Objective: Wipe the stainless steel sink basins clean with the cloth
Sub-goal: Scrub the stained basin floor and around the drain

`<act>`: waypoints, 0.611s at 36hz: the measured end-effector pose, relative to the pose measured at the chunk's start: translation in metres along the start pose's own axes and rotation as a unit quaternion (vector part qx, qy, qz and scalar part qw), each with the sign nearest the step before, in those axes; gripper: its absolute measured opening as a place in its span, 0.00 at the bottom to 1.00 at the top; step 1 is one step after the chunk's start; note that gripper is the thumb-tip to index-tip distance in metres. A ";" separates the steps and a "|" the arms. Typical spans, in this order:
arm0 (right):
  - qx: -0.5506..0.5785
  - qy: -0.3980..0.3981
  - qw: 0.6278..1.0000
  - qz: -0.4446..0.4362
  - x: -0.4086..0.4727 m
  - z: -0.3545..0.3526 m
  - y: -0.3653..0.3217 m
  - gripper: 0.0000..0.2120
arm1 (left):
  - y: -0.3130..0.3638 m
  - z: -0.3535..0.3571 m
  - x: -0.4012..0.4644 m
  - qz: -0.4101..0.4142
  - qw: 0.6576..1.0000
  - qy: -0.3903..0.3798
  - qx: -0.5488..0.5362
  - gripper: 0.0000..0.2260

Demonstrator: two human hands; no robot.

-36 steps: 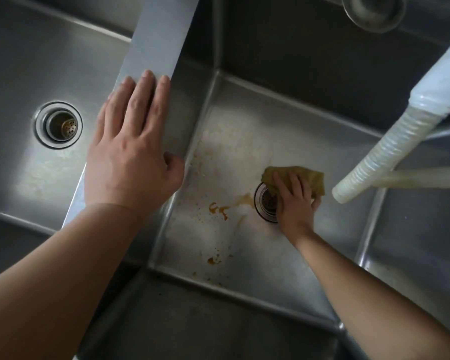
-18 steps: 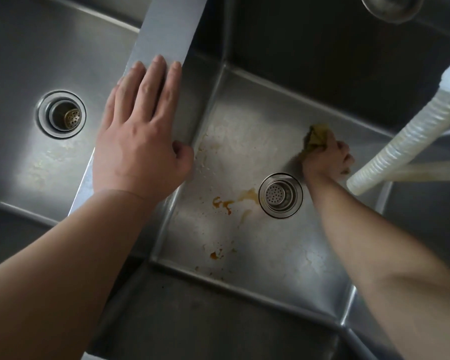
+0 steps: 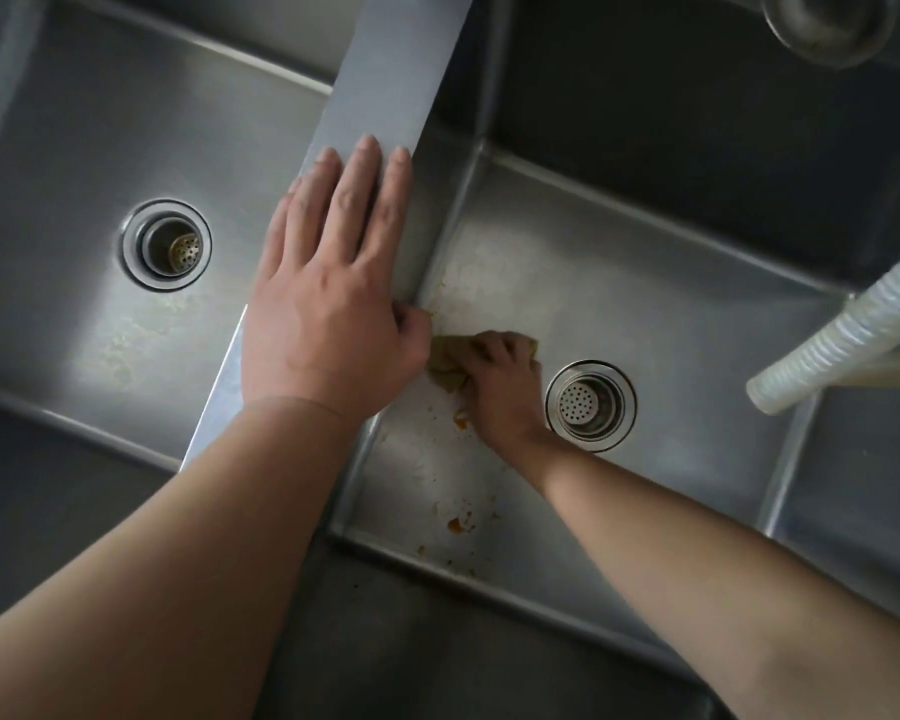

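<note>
Part of the cloth (image 3: pixel 445 362) hides behind the left hand (image 3: pixel 328 304) and under the right hand (image 3: pixel 500 379), at frame centre on the floor of the right basin (image 3: pixel 671 324). Half a second ago the cloth was beyond the drain (image 3: pixel 591 406), nearer the hose (image 3: pixel 842 335); now it lies left of it. Right fingers curl over the cloth. Left fingers lie straight, together, flat on the divider (image 3: pixel 385 96).

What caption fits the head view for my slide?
Right hand wipes the stained right basin with a cloth; left hand rests on the divider.
</note>
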State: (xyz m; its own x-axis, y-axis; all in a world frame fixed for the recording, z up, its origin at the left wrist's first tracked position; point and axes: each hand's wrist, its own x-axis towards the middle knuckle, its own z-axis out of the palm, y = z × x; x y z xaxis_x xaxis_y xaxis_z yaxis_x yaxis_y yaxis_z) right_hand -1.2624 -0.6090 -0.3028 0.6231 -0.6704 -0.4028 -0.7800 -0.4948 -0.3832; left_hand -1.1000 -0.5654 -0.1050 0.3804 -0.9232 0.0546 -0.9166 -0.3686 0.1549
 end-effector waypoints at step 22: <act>0.043 0.059 0.995 0.070 0.083 -0.023 -0.029 0.27 | -0.001 0.001 0.002 0.004 1.000 0.015 -0.019 0.39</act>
State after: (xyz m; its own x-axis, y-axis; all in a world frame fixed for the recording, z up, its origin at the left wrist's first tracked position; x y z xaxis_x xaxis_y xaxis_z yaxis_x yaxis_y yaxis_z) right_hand -1.1889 -0.6633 -0.3058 0.4930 -0.7926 -0.3588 -0.8482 -0.3461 -0.4010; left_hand -1.0988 -0.5667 -0.1062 0.3771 -0.9221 0.0863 -0.9145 -0.3560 0.1924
